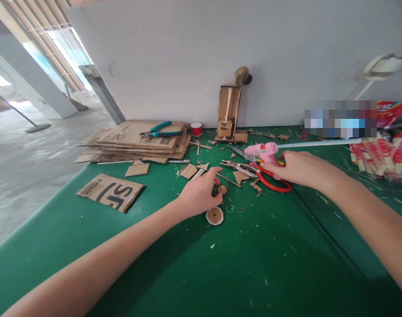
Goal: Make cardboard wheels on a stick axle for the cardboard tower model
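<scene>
My left hand (202, 191) is over the middle of the table, its thumb and forefinger pinching a small round cardboard piece (222, 189). Just below it a larger cardboard disc (215, 216) with a white rim and a centre hole lies flat. At the right, my right hand (296, 167) has its fingers around the handle of a pink hot glue gun (262, 151); a long glue stick (319, 143) sticks out of its back. Beneath the glue gun lie red-handled scissors (273, 182) and metal pliers (240, 167), partly covering each other.
Stacked cardboard sheets (131, 141) with teal-handled cutters (163, 130) on top are at the back left. A printed cardboard piece (110, 192) lies in front. A cardboard model (229, 112) stands against the wall, beside a red-and-white spool (196, 129). Red-and-white packets (382, 156) are at right.
</scene>
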A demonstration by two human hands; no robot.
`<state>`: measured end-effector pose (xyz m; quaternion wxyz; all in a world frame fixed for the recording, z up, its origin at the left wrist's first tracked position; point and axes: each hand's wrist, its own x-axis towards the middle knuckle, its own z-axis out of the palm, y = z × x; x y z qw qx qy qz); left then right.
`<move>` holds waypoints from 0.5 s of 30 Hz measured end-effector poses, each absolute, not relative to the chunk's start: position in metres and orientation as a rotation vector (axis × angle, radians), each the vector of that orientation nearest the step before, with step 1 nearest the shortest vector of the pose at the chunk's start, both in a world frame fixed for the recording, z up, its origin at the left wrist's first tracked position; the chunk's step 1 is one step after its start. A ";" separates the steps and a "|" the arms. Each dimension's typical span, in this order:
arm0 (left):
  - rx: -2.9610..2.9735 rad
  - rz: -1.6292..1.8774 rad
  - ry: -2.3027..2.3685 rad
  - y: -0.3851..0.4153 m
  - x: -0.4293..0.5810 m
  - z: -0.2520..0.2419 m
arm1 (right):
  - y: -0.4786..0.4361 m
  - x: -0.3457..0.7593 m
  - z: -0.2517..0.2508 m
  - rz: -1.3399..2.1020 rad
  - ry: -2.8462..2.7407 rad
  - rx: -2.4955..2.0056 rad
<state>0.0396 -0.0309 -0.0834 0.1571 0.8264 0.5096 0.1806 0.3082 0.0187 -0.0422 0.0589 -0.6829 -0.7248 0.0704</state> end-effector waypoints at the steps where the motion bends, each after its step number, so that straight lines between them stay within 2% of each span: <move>1: 2.364 0.516 1.456 -0.031 0.040 -0.083 | 0.015 0.307 -0.036 0.165 -2.208 -2.218; 7: 2.348 0.526 1.442 -0.029 0.040 -0.083 | -0.009 0.293 -0.009 0.184 -2.362 -2.522; 15: 2.355 0.557 1.438 -0.029 0.039 -0.084 | -0.011 0.275 -0.020 0.017 -2.368 -2.346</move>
